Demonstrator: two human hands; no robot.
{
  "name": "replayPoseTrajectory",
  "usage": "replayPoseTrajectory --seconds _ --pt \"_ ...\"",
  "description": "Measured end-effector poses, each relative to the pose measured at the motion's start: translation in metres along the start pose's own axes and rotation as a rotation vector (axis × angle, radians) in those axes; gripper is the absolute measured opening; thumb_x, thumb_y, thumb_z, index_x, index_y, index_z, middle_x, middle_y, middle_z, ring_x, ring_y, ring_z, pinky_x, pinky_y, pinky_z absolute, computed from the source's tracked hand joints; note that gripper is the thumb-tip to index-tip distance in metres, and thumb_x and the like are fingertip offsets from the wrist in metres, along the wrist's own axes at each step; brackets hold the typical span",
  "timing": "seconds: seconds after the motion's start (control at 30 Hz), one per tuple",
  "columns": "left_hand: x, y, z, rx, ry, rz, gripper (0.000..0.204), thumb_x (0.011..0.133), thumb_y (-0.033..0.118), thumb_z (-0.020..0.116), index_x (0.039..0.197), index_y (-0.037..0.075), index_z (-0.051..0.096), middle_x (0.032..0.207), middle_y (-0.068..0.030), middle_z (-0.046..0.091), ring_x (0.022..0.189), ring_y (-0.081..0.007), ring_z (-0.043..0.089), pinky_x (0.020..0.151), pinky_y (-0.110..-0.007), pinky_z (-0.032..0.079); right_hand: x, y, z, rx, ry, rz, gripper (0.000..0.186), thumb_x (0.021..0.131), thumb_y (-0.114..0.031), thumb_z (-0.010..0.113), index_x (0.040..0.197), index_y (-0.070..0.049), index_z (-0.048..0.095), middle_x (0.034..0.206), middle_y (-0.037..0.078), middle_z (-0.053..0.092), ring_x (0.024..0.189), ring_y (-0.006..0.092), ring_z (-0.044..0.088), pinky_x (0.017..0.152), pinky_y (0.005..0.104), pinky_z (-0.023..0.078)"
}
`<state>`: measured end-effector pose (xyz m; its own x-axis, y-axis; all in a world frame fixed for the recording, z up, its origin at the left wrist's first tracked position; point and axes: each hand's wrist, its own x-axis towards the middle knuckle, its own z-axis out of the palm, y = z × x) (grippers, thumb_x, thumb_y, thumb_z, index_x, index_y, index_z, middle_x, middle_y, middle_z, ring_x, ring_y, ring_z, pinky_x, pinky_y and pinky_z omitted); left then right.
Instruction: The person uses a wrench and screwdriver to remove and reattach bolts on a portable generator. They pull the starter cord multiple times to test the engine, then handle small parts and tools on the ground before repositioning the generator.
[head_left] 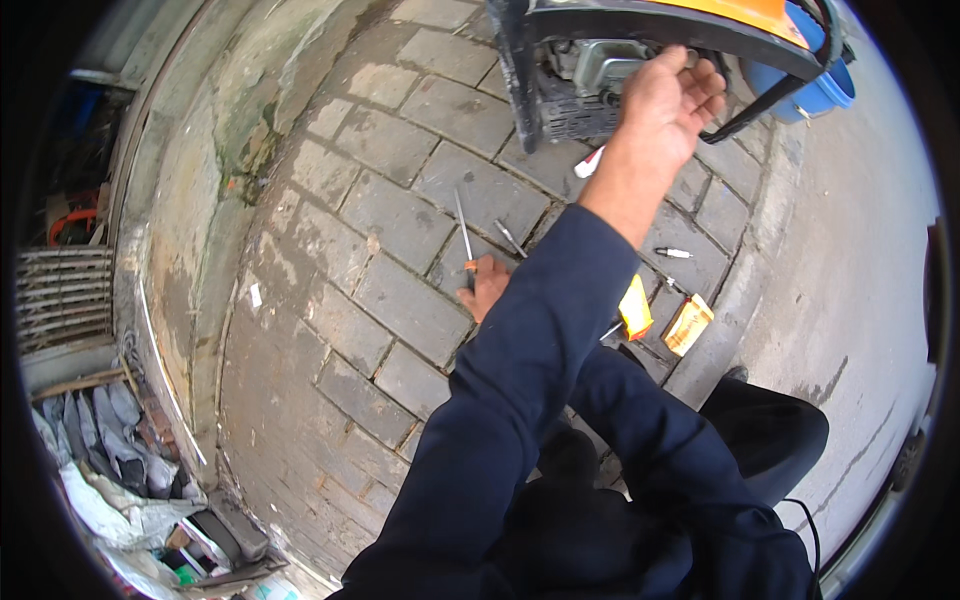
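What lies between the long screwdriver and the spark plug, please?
In the head view, a slim metal rod lies just right of the screwdriver; farther along, a dark sleeve crosses the gap to the spark plug, hiding anything beneath.

Outdoor roadside loc. — paving slabs (400,300), kerb (765,240), adj. rd. (860,260)

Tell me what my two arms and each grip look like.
Both arms wear plain dark navy sleeves. The left sleeve ends on the forearm, leaving the wrist uncovered; the right sleeve's cuff is hidden behind it. The left grip and right grip are bare hands without gloves.
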<state>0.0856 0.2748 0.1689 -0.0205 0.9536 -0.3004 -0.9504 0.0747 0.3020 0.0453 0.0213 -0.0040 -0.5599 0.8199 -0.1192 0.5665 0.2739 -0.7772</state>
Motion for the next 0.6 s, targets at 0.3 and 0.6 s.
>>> replayPoseTrajectory --seconds 0.3,0.6 --pt "-0.018 0.015 0.002 0.164 0.034 0.037 0.027 0.106 0.021 0.048 0.113 -0.003 0.058 0.106 -0.0156 0.068 0.095 -0.0272 0.066 0.094 -0.047 0.053 -0.012 0.061 -0.095 -0.018 -0.195 -0.535 0.039 0.095 -0.036 0.061 0.120 -0.006 0.063 0.122 0.018 0.068 0.114 0.0347 0.064 0.095 0.0406 0.051" --pt "-0.022 0.017 0.003 0.357 0.126 0.120 0.025 0.103 0.020 0.051 0.109 -0.002 0.062 0.102 -0.0153 0.070 0.094 -0.0282 0.068 0.089 -0.043 0.055 0.001 0.078 -0.344 -0.220 -0.127 0.327 0.047 0.100 -0.047 0.057 0.105 0.000 0.062 0.079 0.019 0.066 0.073 0.0322 0.066 0.071 0.0447 0.051"
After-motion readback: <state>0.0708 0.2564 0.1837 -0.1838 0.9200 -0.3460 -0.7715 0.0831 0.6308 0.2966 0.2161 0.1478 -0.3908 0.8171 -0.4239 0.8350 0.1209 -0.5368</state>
